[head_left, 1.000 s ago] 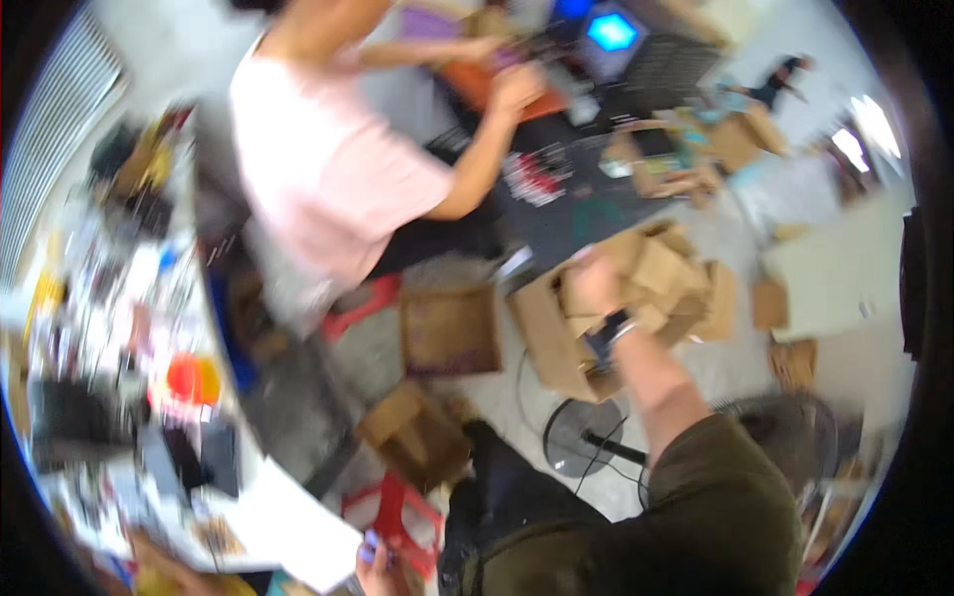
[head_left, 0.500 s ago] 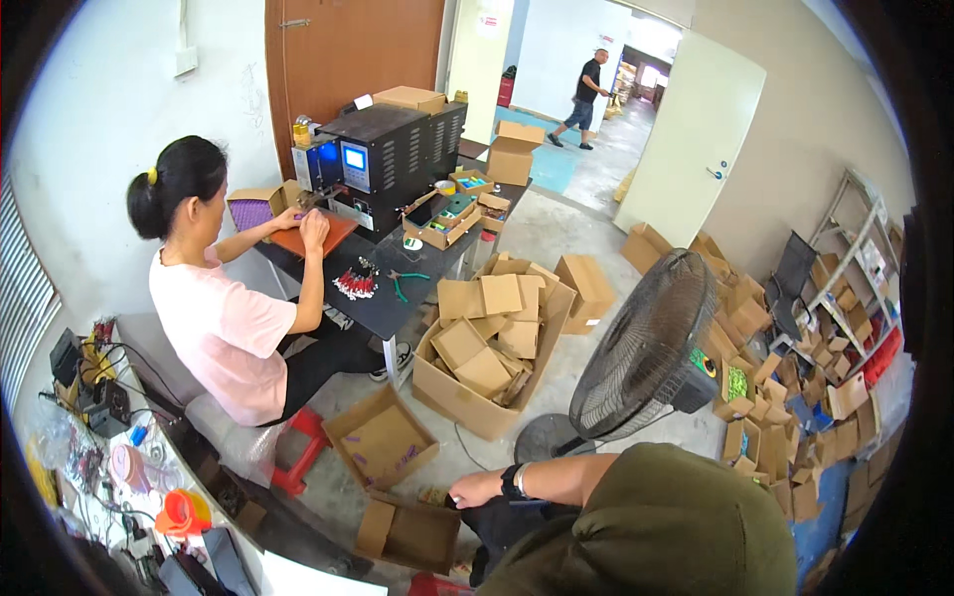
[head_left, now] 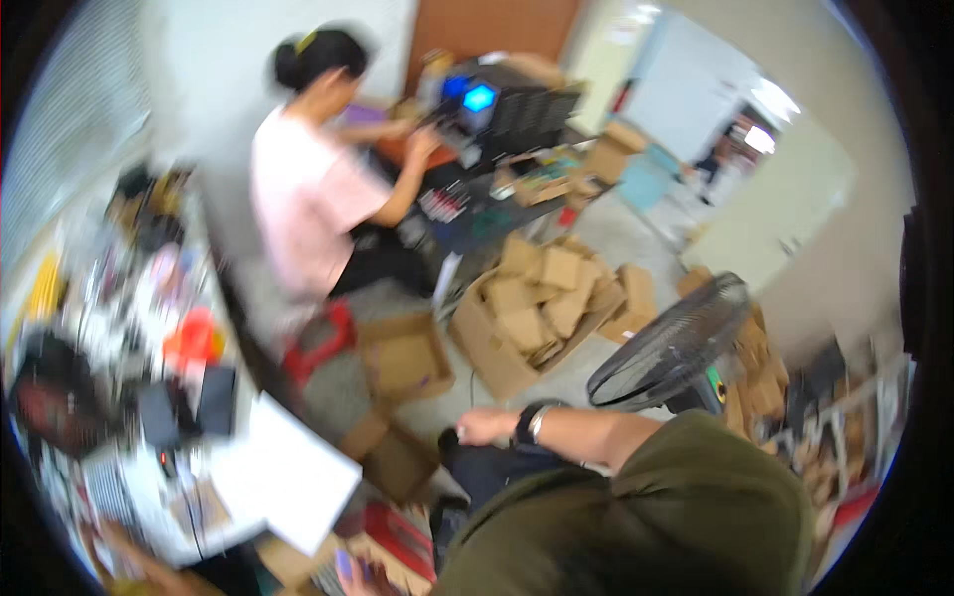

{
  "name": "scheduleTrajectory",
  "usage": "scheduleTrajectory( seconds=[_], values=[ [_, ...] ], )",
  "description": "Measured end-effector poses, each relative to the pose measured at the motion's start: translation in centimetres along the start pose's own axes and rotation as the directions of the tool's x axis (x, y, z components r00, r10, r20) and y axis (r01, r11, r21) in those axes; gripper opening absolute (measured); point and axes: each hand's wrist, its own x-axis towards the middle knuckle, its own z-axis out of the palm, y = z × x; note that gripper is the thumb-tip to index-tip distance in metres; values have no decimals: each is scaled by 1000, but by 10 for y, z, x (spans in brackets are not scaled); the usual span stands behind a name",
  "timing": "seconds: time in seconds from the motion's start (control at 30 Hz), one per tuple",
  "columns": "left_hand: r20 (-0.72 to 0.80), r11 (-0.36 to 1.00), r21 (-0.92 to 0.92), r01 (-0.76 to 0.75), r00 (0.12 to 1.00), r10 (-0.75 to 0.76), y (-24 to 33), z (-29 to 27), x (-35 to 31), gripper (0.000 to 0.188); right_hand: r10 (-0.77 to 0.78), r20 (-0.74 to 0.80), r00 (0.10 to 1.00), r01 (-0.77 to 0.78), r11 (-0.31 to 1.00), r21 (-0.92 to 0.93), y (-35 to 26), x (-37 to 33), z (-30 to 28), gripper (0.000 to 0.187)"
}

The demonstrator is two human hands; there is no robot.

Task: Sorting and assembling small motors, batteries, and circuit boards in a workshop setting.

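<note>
My right hand (head_left: 484, 426), with a dark watch at its wrist, lies over my dark-trousered knee (head_left: 497, 467). Its fingers look curled together; a tiny pale spot shows at the tips, and what they hold, if anything, cannot be made out. At the lower edge is my left hand (head_left: 373, 578), smeared and partly cut off, its fingers around a small purple piece (head_left: 344, 564). Beside it are a brown cardboard piece (head_left: 288, 561) and a red stool (head_left: 397, 536). An open carton (head_left: 396, 459) stands on the floor between my hands.
A person in pink (head_left: 308, 199) works at a black machine (head_left: 522, 119). Left is a cluttered table (head_left: 224, 328) with white sheets (head_left: 288, 477); another person's forearm (head_left: 139, 561) reaches over its near end. A fan (head_left: 676, 338) and a large carton of boxes (head_left: 497, 343) stand ahead.
The view has swung left and blurred, so the room sits further right and more of the cluttered table shows. My left hand and another person's forearm have come into view; my right hand stays at my knee.
</note>
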Motion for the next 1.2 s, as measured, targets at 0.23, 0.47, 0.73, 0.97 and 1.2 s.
scheduleTrajectory(
  seconds=[0.23, 0.47, 0.73, 0.97, 1.2],
  values=[
    [-228, 820, -571, 38, 953, -202, 37, 42, -16, 15, -47, 84, 995, 61, 985, -164, 19, 18, -13, 28],
    [-274, 807, -590, -27, 947, -168, -62, -6, -57, 29, -326, 147, 934, 348, 921, -172, -3, 57, -17, 23],
    [210, 981, 177, -75, 977, 37, -119, -18, 110, 53, -150, -45, 988, 143, 980, -140, 21, 44, -47, 24],
    [236, 984, 11, 178, 956, -175, -45, 60, 87, 45, -128, 144, 981, 151, 974, -167, 74, 9, 14, 25],
    [-23, 827, -527, 194, 970, -242, 8, 51, 10, 20, 77, 164, 983, -42, 978, -205, 41, -13, -2, 27]
  ],
)
